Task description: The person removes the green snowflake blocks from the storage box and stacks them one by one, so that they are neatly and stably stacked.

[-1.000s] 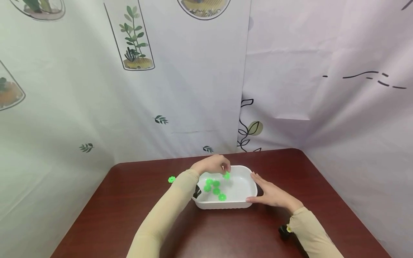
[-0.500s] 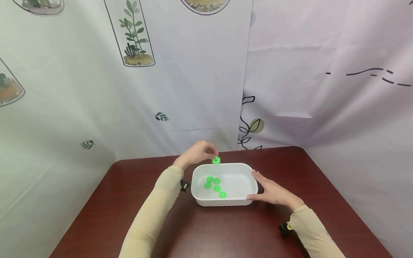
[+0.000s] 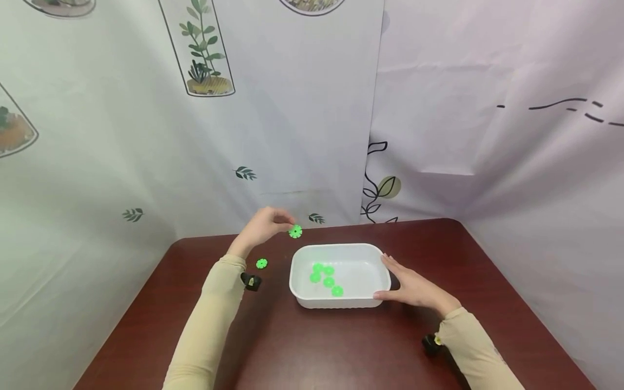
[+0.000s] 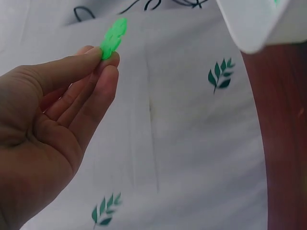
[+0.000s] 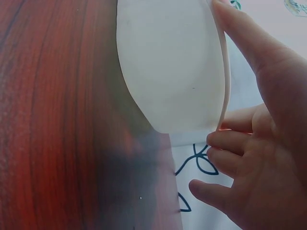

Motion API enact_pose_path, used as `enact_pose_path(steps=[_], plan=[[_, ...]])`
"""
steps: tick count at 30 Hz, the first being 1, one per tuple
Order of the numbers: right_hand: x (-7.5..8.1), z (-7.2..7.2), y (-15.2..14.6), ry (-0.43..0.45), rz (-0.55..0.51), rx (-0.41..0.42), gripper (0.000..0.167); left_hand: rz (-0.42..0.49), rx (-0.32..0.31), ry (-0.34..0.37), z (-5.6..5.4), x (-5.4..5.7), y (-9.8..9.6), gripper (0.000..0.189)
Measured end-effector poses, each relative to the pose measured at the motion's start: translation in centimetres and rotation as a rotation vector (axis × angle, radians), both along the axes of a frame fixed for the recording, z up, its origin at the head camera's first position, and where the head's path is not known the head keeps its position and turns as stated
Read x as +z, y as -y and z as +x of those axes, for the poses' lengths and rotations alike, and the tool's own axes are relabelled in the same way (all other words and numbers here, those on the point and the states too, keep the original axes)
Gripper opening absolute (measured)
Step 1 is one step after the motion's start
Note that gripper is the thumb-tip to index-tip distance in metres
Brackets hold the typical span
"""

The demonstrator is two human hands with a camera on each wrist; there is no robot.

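My left hand (image 3: 263,226) pinches a green snowflake disc (image 3: 295,232) between thumb and fingers, raised above the table behind the tray's left end. In the left wrist view, the disc (image 4: 114,38) appears nearly edge-on at the fingertips. A second green snowflake disc (image 3: 261,264) lies on the table beside my left wrist. The white plastic tray (image 3: 336,303) holds several green discs (image 3: 329,282) toward its left half. My right hand (image 3: 414,287) grips the tray's right end, thumb at the near corner and fingers at the far one. The right wrist view shows its fingers bent at the rim (image 5: 226,72).
The dark red-brown wooden table (image 3: 312,346) extends around the tray. A printed white curtain (image 3: 302,119) hangs behind and along both sides. Black wrist devices sit under the left sleeve (image 3: 205,319) and the right sleeve (image 3: 475,346).
My left hand has lifted a disc out of the tray and carried it left past the far rim. My right hand stays at the tray's right end.
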State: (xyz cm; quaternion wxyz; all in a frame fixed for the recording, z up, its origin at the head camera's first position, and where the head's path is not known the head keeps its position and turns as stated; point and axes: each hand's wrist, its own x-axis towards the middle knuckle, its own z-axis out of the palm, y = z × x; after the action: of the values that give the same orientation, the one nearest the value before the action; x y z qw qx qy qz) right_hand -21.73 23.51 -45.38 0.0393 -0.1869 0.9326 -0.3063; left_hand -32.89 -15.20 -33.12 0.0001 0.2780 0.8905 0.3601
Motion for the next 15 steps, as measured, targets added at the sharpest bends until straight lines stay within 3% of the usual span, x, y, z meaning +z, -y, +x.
enact_pose_path(steps=[9, 15], plan=[[0.1, -0.2, -0.1, 0.011, -0.01, 0.0, 0.116, 0.06, 0.134, 0.035, 0.5, 0.1, 3.6, 0.013], [0.0, -0.1, 0.0, 0.008, -0.008, -0.003, 0.115, 0.067, 0.165, 0.044, 0.7, -0.2, 4.7, 0.016]])
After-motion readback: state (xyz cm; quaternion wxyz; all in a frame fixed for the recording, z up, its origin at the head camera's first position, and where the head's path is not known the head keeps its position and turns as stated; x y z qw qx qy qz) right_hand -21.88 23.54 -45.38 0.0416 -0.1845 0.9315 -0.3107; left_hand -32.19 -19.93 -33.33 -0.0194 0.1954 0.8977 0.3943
